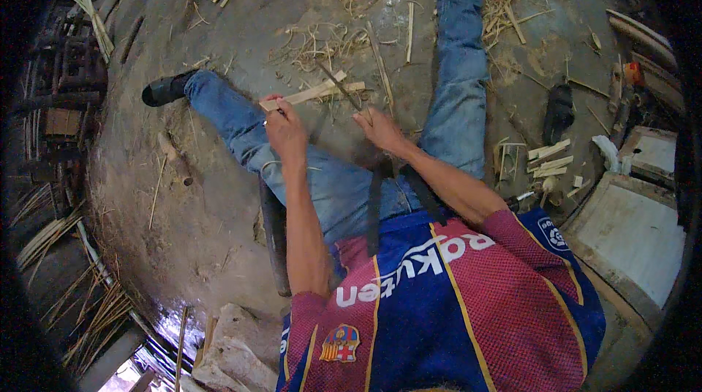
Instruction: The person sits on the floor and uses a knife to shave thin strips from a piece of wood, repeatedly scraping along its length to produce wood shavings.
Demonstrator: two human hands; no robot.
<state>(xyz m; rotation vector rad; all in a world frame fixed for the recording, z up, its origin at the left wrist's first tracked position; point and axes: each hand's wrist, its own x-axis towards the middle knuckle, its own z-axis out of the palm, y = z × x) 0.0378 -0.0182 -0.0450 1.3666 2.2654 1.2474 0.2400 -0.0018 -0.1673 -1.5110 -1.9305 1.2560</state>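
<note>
From here, the left hand (284, 129) pinches a pale strip (314, 91) out between the spread legs (461, 63), seemingly to steady it. The right hand (380, 131) is wrapped round a dark narrow blade (338, 85), probably angled across for control.

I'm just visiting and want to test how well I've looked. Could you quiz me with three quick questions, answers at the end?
1. Which hand grips the flat pale strip?
2. True or false: short pale sticks lie on the floor to the person's right.
3. The right hand holds:
a) a white cup
b) a slender dark tool
c) a coil of rope

Key: 1. The left hand. 2. True. 3. b.
</note>
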